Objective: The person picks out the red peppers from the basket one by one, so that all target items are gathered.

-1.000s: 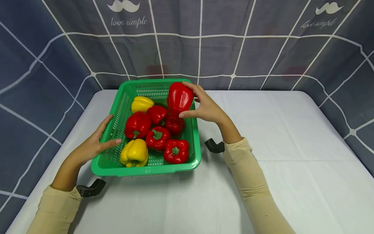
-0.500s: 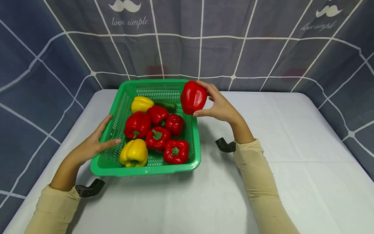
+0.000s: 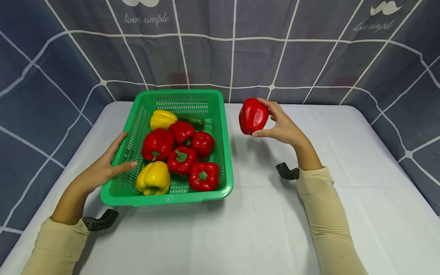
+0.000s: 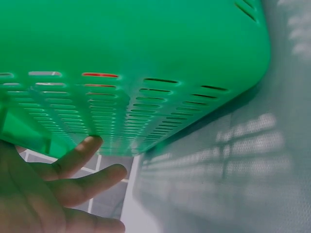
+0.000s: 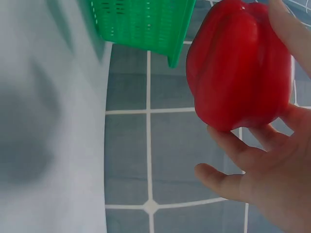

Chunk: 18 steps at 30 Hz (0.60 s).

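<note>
In the head view my right hand (image 3: 287,128) holds a red bell pepper (image 3: 253,116) between thumb and fingers, in the air right of the green plastic basket (image 3: 227,160). The right wrist view shows fingers spread around the red pepper (image 5: 238,68). My left hand (image 3: 97,172) rests at the basket's left rim, thumb over the inside and straight fingers (image 4: 92,184) along the outer wall. In the basket lie several red bell peppers (image 3: 181,160), a large yellow pepper (image 3: 153,178), a smaller yellow pepper (image 3: 163,119) and a long green pepper (image 3: 192,121).
A white cloth (image 3: 261,229) covers the table. Behind and on both sides hangs a dark grid-patterned curtain (image 3: 254,61). Black mounts (image 3: 101,220) sit at both wrists.
My right hand has lifted the red pepper from above the basket and carried it right, past the rim. The long green pepper now shows more fully. My left hand stays at the basket rim.
</note>
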Each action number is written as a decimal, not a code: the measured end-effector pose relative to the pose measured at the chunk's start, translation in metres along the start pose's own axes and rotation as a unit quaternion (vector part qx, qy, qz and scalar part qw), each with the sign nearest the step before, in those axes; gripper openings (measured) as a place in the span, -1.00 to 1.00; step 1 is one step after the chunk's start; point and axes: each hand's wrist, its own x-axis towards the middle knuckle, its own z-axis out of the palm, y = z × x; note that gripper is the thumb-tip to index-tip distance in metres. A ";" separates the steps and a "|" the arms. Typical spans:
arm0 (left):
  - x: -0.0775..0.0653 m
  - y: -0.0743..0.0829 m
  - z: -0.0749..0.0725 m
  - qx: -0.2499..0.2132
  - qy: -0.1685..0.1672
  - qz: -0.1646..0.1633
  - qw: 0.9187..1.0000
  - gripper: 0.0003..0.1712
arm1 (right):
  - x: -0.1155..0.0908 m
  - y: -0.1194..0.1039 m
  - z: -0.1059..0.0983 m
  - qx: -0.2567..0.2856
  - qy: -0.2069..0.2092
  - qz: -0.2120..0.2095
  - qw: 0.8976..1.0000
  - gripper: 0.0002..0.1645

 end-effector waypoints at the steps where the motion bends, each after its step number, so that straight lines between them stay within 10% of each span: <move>1: 0.000 0.000 0.000 0.000 -0.001 -0.001 1.000 0.07 | 0.000 0.001 -0.001 0.000 0.000 0.002 1.000 0.10; 18: 0.000 0.000 0.000 0.001 -0.001 0.004 1.000 0.08 | 0.004 0.007 0.003 -0.006 -0.012 0.001 1.000 0.11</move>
